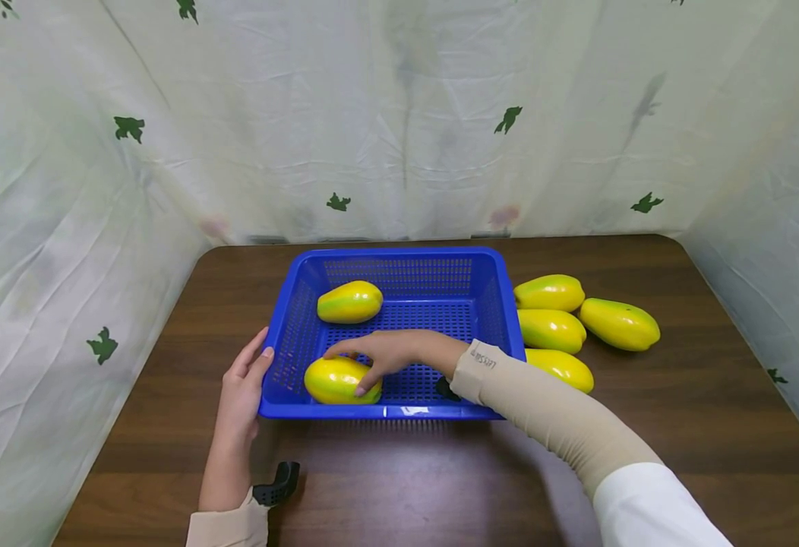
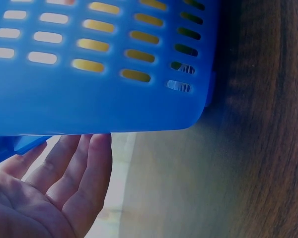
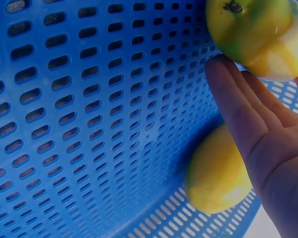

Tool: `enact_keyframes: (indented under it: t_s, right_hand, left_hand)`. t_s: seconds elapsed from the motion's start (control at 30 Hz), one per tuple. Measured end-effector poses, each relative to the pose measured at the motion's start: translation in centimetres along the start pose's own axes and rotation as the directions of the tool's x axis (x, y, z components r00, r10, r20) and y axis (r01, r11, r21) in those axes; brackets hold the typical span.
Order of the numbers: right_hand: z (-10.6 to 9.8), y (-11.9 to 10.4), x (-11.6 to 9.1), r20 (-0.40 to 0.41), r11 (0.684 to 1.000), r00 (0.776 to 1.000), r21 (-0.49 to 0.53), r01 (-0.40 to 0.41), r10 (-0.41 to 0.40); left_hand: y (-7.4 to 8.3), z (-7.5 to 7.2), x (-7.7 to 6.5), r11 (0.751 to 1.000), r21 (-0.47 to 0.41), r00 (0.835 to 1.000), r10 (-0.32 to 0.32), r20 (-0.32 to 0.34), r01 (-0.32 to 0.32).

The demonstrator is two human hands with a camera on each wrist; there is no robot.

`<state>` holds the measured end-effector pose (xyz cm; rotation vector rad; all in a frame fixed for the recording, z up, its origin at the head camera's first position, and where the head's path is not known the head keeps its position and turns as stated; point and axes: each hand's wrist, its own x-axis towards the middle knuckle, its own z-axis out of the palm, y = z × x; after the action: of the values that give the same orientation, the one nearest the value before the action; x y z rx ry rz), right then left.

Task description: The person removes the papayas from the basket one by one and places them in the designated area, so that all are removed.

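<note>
A blue perforated plastic basket (image 1: 399, 412) sits on the table with two yellow-green papayas inside. My right hand (image 1: 393, 353) reaches in from the right and grips the front papaya (image 1: 334, 381) near the basket's front left corner, thumb on the near side and fingers across the far side. In the right wrist view this papaya (image 3: 258, 34) lies against the fingers. The other papaya (image 1: 350, 302) rests farther back on the basket floor. At the left rim my left hand (image 1: 238, 395) holds the basket, thumb on the rim and fingers along the outside.
Several more papayas (image 1: 618, 324) lie on the brown wooden table (image 1: 399, 486) right of the basket; the nearest is partly hidden by my right sleeve (image 1: 543, 410). Pale curtains (image 1: 399, 114) with green leaf shapes hang behind and at both sides.
</note>
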<state>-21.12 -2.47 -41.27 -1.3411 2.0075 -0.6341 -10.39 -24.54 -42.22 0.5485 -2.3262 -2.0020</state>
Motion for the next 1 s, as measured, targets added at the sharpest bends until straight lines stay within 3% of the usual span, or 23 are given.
enact_keyframes:
  t_s: [0.47, 1.0]
  right_hand:
    - [-0.2, -0.4, -0.4, -0.015, 1.000, 1.000, -0.014, -0.005, 0.005]
    - [-1.8, 0.0, -2.8, -0.108, 0.988, 0.994, 0.150, 0.042, -0.025]
  left_hand:
    - [0.0, 0.0, -0.1, 1.000, -0.001, 1.000, 0.002, -0.004, -0.002]
    - [0.0, 0.0, -0.1, 1.000, -0.001, 1.000, 0.007, 0.001, -0.007]
